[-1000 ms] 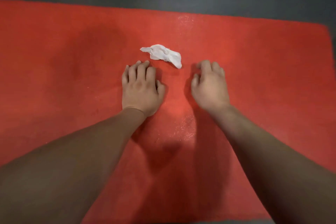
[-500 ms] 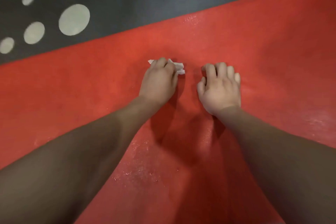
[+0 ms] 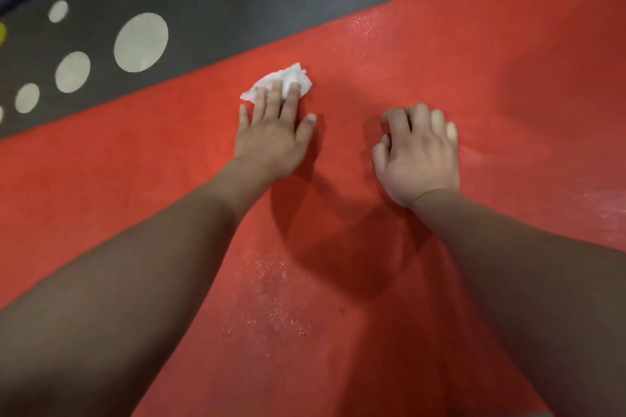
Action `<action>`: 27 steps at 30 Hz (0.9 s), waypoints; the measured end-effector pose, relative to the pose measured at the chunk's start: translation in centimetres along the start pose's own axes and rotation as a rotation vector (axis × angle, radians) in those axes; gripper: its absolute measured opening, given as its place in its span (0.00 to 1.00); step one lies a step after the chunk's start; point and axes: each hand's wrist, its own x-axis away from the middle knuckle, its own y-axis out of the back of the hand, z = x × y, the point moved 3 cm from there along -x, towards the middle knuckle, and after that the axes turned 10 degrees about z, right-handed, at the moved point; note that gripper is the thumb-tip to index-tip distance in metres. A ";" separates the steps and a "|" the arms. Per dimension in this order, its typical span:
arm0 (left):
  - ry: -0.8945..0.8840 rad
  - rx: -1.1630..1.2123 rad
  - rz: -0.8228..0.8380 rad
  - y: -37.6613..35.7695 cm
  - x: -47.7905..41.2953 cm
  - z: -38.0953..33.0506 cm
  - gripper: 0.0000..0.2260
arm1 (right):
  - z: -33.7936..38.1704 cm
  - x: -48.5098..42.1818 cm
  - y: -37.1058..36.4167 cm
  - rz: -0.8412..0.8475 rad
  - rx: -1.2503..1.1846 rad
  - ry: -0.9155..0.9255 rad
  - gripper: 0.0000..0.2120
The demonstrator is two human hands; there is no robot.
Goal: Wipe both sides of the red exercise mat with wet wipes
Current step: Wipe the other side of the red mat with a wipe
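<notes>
Head view: wet wipe (image 3: 290, 76) lies under fingers (image 3: 273, 101) of left grip (image 3: 273, 142)

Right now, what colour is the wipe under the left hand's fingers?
White. The wipe, pressed by the left hand, shows best in the head view.
</notes>
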 end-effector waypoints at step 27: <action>-0.299 0.086 0.011 -0.6 0.1 -4.8 0.33 | -0.1 -0.1 0.2 -0.015 -0.004 0.008 0.14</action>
